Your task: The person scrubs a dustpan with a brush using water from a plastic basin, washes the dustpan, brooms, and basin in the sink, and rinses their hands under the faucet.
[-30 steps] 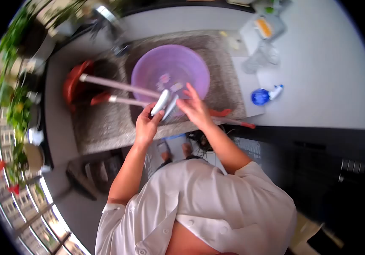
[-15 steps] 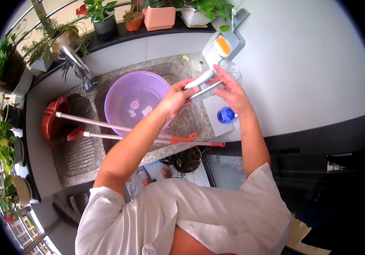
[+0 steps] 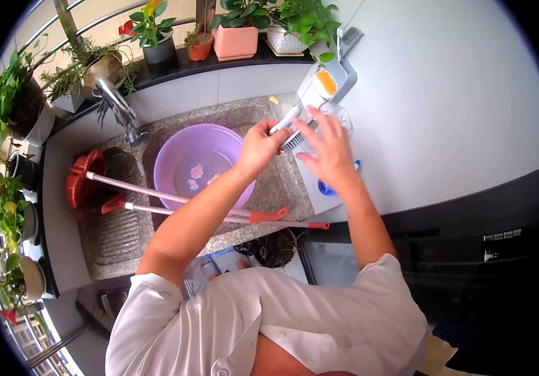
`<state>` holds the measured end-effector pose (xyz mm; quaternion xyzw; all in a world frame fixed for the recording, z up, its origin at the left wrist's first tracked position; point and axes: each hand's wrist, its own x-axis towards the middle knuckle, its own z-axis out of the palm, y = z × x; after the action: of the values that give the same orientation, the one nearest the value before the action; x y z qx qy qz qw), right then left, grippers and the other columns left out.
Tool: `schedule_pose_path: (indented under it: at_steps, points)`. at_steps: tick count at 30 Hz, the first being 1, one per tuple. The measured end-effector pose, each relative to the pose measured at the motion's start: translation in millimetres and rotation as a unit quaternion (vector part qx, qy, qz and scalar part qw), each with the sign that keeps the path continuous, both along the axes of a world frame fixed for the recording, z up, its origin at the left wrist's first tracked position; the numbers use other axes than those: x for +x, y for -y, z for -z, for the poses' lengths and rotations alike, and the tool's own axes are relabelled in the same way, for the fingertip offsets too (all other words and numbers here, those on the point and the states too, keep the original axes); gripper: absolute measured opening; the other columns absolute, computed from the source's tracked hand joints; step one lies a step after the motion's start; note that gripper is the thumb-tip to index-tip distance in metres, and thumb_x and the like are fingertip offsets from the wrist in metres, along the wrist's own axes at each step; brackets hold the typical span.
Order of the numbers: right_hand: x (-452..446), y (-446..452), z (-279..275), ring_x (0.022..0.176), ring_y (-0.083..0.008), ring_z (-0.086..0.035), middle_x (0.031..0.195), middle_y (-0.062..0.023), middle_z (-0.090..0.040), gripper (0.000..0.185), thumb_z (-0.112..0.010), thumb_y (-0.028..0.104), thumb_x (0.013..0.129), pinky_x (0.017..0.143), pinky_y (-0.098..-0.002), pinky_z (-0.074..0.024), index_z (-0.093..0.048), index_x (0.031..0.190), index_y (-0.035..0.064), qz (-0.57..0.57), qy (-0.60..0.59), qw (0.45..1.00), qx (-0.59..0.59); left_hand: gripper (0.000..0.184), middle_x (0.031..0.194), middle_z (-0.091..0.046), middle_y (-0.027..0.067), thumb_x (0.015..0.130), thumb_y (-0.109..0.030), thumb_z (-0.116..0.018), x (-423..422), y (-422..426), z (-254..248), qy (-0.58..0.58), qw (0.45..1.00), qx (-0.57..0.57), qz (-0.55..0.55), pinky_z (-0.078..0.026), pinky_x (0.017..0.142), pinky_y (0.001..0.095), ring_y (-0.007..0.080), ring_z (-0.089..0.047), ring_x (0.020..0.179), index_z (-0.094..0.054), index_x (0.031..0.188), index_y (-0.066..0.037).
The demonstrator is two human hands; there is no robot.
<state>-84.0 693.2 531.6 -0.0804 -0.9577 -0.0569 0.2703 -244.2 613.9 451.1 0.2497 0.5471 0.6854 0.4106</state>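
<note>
A white-handled brush [image 3: 293,141] with dark bristles is gripped in my left hand [image 3: 260,148], over the right rim of the stone sink [image 3: 294,182]. My right hand [image 3: 330,148] is beside the bristle end, its fingers spread and slightly blurred; whether a fingertip touches the brush I cannot tell. A purple basin [image 3: 175,150] with flower prints on its bottom sits in the sink, to the left of my hands. Below my right hand a blue bottle [image 3: 326,188] is partly covered. Behind its fingers is a clear plastic object [image 3: 337,115].
Two long pink handles [image 3: 219,216] with red ends lie across the sink and basin, near a red dustpan-like head [image 3: 82,178]. A faucet [image 3: 117,106] stands at the back left. Potted plants [image 3: 235,42] line the ledge. An orange-topped brush [image 3: 326,82] sits at the back right.
The view has turned, and the hands with the brush have moved from over the basin to the sink's right side. Lately my right hand has opened away from the brush.
</note>
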Motion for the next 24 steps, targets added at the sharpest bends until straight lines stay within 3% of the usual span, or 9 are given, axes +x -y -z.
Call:
schedule_pose_path:
  at_steps: [3,6,7,9,11,13,19,20,24]
  points:
    - [-10,-6,38,0.117,-0.0325,-0.052,0.128,-0.0079,-0.057,0.082,-0.084,0.009,0.063,0.095,-0.0410,-0.0484,-0.054,0.140,0.0121,-0.021,-0.034,0.999,-0.022,0.040,0.090,-0.068,0.0086,0.088,-0.024,-0.074,-1,3,-18,-0.127,0.989,-0.074,-0.020,-0.053,0.061,0.0275,0.0129,-0.064,0.071,-0.060,0.110,0.007]
    - [-19,-24,42,0.100,-0.0328,-0.062,0.109,-0.0120,-0.065,0.066,-0.084,0.013,0.069,0.086,-0.0415,-0.0525,-0.059,0.129,0.0105,0.014,-0.111,0.993,-0.044,0.035,0.095,-0.068,0.0059,0.091,-0.021,-0.072,-4,11,-20,-0.044,0.998,0.038,0.026,-0.052,0.071,0.0253,0.0104,-0.063,0.079,-0.060,0.115,0.003]
    - [-24,-34,40,0.096,-0.0323,-0.065,0.104,-0.0131,-0.067,0.060,-0.084,0.015,0.072,0.084,-0.0414,-0.0536,-0.059,0.126,0.0094,0.030,-0.142,0.986,-0.076,0.035,0.096,-0.068,0.0057,0.092,-0.020,-0.071,-4,18,-23,-0.092,0.994,0.063,-0.002,-0.052,0.073,0.0256,0.0104,-0.063,0.080,-0.060,0.117,0.002]
    - [-36,-57,15,0.082,-0.0281,-0.070,0.095,-0.0147,-0.069,0.054,-0.082,0.028,0.080,0.074,-0.0401,-0.0556,-0.058,0.121,0.0049,0.178,-0.267,0.902,-0.289,0.033,0.098,-0.068,0.0053,0.094,-0.018,-0.069,4,47,-37,-0.183,0.975,0.114,-0.061,-0.052,0.077,0.0261,0.0105,-0.063,0.084,-0.060,0.120,0.001]
    - [-38,-122,-6,0.093,-0.0357,-0.068,0.101,-0.0201,-0.069,0.061,-0.077,0.043,0.084,0.082,-0.0432,-0.0531,-0.054,0.122,0.0009,0.261,-0.331,0.873,-0.246,0.029,0.093,-0.069,0.0035,0.094,-0.019,-0.070,2,93,-26,-0.142,0.984,0.099,-0.030,-0.052,0.079,0.0255,0.0109,-0.064,0.086,-0.065,0.116,0.001]
    - [-45,-183,-11,0.095,-0.0389,-0.067,0.104,-0.0216,-0.069,0.065,-0.076,0.046,0.083,0.085,-0.0448,-0.0523,-0.053,0.122,-0.0021,0.308,-0.377,0.837,-0.248,0.021,0.091,-0.069,0.0027,0.097,-0.016,-0.068,2,146,-4,-0.105,0.993,0.057,-0.006,-0.051,0.077,0.0243,0.0088,-0.063,0.085,-0.067,0.108,0.001]
    - [-79,-248,3,0.105,-0.0420,-0.066,0.111,-0.0250,-0.067,0.075,-0.075,0.053,0.082,0.088,-0.0468,-0.0522,-0.052,0.123,-0.0053,0.371,-0.264,0.883,-0.117,0.013,0.086,-0.069,0.0006,0.099,-0.011,-0.064,-16,263,66,-0.096,0.979,-0.051,-0.172,-0.049,0.070,0.0210,0.0061,-0.061,0.079,-0.069,0.103,0.001]
    - [-82,-250,5,0.108,-0.0455,-0.063,0.115,-0.0270,-0.066,0.075,-0.075,0.054,0.081,0.092,-0.0487,-0.0502,-0.053,0.124,-0.0037,0.376,-0.230,0.888,-0.131,0.013,0.086,-0.068,0.0006,0.099,-0.011,-0.063,-25,277,64,-0.129,0.968,-0.064,-0.205,-0.049,0.070,0.0209,0.0060,-0.060,0.078,-0.068,0.103,0.001]
    - [-85,-247,10,0.111,-0.0387,-0.063,0.118,-0.0221,-0.065,0.068,-0.075,0.053,0.081,0.092,-0.0476,-0.0513,-0.056,0.124,0.0033,0.407,-0.154,0.897,-0.077,0.016,0.086,-0.065,-0.0002,0.100,-0.013,-0.064,-62,309,41,-0.161,0.941,-0.034,-0.296,-0.047,0.072,0.0203,0.0049,-0.057,0.077,-0.067,0.106,0.001]
